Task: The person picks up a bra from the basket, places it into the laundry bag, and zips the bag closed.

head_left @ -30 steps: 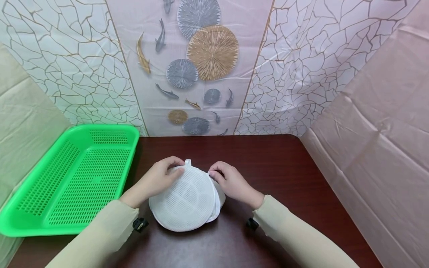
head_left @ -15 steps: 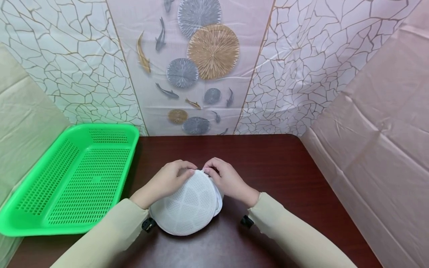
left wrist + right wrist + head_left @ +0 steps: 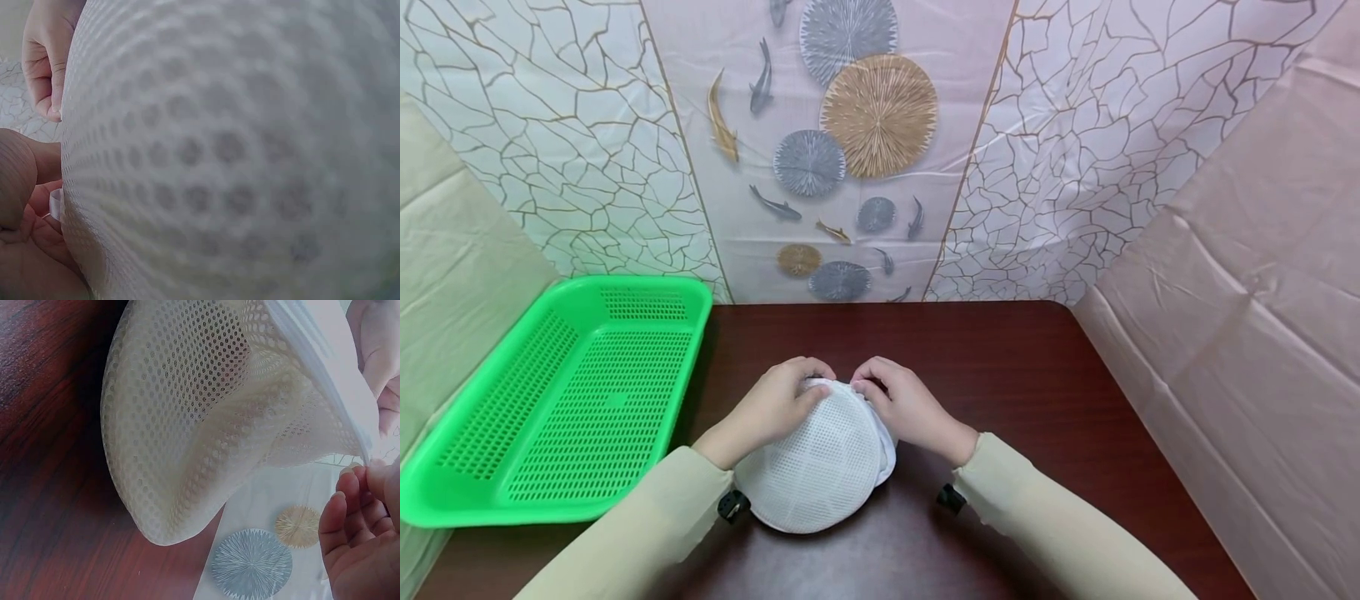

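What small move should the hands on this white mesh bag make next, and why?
Probably the right hand should draw its pinch along the white edge band while the left hand holds the mesh bag steady: the right pinches that band at the bag's far edge, the left grips close beside it.

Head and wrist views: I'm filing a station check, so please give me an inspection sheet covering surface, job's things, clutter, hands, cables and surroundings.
Surface: dark reddish-brown wood-grain table, glossy near the front.
Job's things: white rounded mesh fabric bag, in both hands; contact with the table unclear.
Clutter: bright green rectangular plastic basket with perforated walls, at the person's left.
Hands: left hand holds the bag's top edge between thumb and fingers; right hand pinches that edge close by.
Cables: nothing seen.
Surroundings: pale backdrop printed with fish and round leaves; plain beige sheet at the right.
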Motion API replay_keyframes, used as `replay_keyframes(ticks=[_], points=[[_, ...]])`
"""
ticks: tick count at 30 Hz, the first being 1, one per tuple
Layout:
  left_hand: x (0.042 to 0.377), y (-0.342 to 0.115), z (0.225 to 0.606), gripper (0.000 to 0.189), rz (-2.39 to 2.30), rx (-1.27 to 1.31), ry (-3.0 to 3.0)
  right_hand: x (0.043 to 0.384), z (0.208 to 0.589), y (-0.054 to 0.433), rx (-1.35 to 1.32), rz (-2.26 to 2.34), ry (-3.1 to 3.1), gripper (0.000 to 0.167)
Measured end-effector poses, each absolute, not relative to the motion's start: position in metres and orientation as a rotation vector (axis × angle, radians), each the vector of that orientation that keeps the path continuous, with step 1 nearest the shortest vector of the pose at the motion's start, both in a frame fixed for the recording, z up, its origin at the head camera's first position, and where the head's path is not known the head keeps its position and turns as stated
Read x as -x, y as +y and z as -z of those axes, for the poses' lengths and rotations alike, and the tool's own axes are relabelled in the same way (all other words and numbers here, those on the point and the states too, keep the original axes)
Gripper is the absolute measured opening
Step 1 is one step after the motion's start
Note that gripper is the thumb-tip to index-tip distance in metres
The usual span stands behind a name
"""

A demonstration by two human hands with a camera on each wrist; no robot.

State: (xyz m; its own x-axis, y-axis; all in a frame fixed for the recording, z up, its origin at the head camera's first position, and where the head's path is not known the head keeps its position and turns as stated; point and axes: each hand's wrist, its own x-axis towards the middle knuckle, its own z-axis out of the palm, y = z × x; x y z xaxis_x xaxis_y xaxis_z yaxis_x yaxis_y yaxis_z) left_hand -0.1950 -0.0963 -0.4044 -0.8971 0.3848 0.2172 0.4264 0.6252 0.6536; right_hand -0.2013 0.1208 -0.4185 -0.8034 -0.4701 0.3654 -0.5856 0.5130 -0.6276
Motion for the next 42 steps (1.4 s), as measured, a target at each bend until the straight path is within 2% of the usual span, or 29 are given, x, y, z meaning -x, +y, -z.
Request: replay_keyframes(ticks=[11,42], points=[[0.197,-0.099,0.408,0.011,1.166,0.705,-2.765,0.200,0.418,0.123,-0.918,-1.138,-2.602,0.007],[0.196,-0.105,0.409,0.013,1.276,0.460,-2.608,0.198,0.419,0.131,-0.830,-1.212,-2.617,0.004]])
